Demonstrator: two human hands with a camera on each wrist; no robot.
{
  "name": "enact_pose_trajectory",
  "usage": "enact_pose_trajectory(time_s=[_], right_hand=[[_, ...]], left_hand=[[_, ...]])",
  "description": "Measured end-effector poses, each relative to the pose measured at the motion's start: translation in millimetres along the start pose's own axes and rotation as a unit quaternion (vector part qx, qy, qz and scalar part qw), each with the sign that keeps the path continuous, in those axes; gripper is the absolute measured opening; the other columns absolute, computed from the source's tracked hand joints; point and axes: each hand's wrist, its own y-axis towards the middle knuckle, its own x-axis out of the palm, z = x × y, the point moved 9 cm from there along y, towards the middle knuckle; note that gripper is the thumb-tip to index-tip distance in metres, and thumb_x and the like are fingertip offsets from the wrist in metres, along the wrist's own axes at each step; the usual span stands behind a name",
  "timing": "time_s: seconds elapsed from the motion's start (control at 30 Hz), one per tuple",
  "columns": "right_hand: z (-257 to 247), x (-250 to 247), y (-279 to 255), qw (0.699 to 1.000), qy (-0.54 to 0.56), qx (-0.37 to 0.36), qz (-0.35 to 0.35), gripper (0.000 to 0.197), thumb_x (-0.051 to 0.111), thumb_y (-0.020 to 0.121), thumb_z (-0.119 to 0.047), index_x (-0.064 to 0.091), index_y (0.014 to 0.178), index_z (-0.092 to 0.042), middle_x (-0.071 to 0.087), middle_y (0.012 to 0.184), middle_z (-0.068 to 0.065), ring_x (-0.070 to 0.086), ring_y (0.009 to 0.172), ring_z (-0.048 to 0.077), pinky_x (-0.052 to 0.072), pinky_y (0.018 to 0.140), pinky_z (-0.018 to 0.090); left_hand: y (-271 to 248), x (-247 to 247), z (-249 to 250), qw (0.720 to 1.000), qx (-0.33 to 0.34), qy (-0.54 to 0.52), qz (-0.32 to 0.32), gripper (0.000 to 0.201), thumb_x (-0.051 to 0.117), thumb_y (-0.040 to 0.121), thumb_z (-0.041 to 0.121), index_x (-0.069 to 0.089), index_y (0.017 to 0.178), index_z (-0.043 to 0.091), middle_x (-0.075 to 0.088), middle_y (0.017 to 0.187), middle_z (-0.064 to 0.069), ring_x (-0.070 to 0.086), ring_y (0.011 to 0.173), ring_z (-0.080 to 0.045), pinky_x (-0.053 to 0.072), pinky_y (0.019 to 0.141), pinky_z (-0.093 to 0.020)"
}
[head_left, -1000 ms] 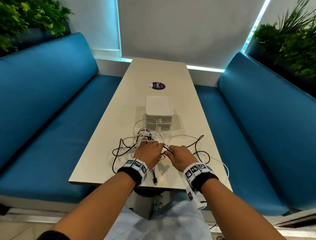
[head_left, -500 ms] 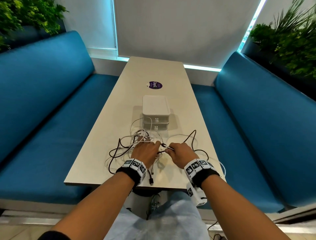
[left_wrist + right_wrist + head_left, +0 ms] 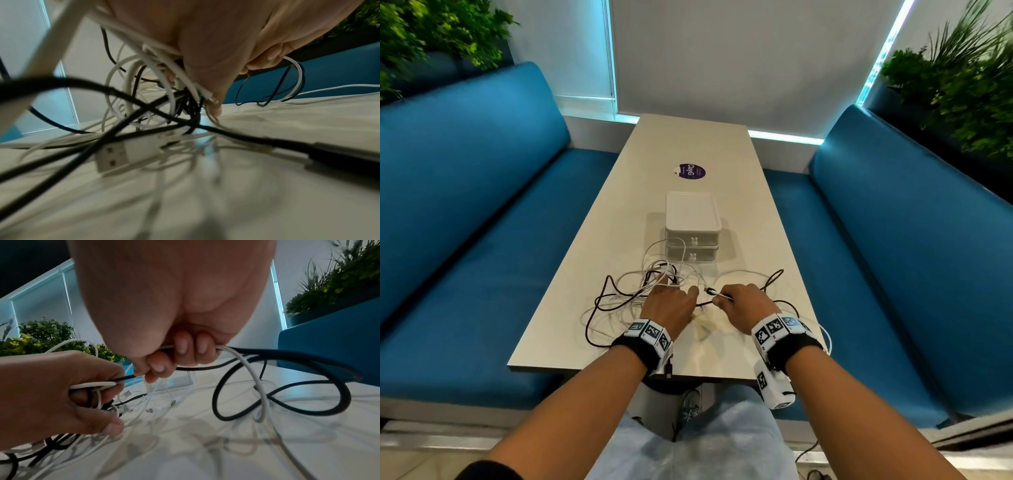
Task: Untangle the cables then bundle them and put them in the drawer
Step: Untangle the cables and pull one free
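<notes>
A tangle of black and white cables (image 3: 633,294) lies on the near end of the beige table (image 3: 571,318). My left hand (image 3: 671,305) grips a bunch of the tangled cables (image 3: 96,386), fingers curled round them. To its right, my right hand (image 3: 739,303) grips a black cable (image 3: 287,353) and a white cable (image 3: 246,363) in its curled fingers, with a plug end (image 3: 711,292) sticking out toward the left hand. A white USB plug (image 3: 115,155) lies on the table under my left wrist. Behind the tangle stands a white two-drawer box (image 3: 692,233), both drawers closed.
A purple round sticker (image 3: 689,171) lies farther along the table. Blue benches (image 3: 465,222) flank the table on both sides, with plants (image 3: 969,78) behind them. Black and white loops (image 3: 787,305) trail to the right of my right hand near the table edge.
My hands have drawn slightly apart; the right hand has pulled its cable end rightward out of the tangle. The black loop at the right has shifted.
</notes>
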Motion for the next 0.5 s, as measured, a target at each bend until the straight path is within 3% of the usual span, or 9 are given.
enact_pose_trajectory(time_s=[0.1, 0.27, 0.37, 0.5], right_hand=[[4.0, -5.0, 1.5, 1.0, -0.013, 0.018, 0.013, 0.033, 0.047, 0.097, -0.048, 0.064, 0.098, -0.02, 0.065, 0.093, 0.008, 0.062, 0.086, 0.029, 0.051, 0.072, 0.035], [19.8, -7.7, 1.1, 0.999, -0.027, 0.044, 0.009, 0.033, 0.047, 0.097, -0.048, 0.065, 0.1, -0.02, 0.067, 0.093, 0.007, 0.063, 0.087, 0.029, 0.052, 0.073, 0.036], [22.8, -8.4, 0.4, 0.999, -0.022, 0.044, 0.006, 0.032, 0.048, 0.097, -0.049, 0.065, 0.098, -0.021, 0.068, 0.091, 0.006, 0.062, 0.086, 0.028, 0.052, 0.073, 0.036], [23.3, -7.8, -2.3, 0.999, -0.014, 0.045, -0.003, 0.031, 0.048, 0.096, -0.05, 0.064, 0.096, -0.023, 0.067, 0.089, 0.005, 0.061, 0.083, 0.026, 0.051, 0.071, 0.035]], left_hand=[[-0.8, -1.8, -1.5, 1.0, -0.002, -0.024, 0.017, 0.04, 0.067, 0.082, 0.019, 0.044, 0.114, 0.018, 0.071, 0.09, -0.002, 0.067, 0.09, -0.028, 0.031, 0.101, -0.041], [-0.8, 0.8, -6.6, 0.998, -0.005, -0.055, 0.01, 0.043, 0.069, 0.082, 0.01, 0.044, 0.115, 0.021, 0.063, 0.106, -0.001, 0.061, 0.106, -0.026, 0.037, 0.096, -0.041], [-0.1, 4.8, -4.1, 0.999, -0.002, -0.045, -0.008, 0.034, 0.061, 0.086, 0.005, 0.046, 0.113, 0.02, 0.062, 0.107, -0.002, 0.061, 0.104, -0.026, 0.037, 0.093, -0.04], [3.3, 9.1, -4.7, 0.999, 0.0, -0.022, -0.035, 0.016, 0.059, 0.089, 0.015, 0.052, 0.103, 0.019, 0.067, 0.098, -0.004, 0.063, 0.098, -0.028, 0.041, 0.096, -0.042]])
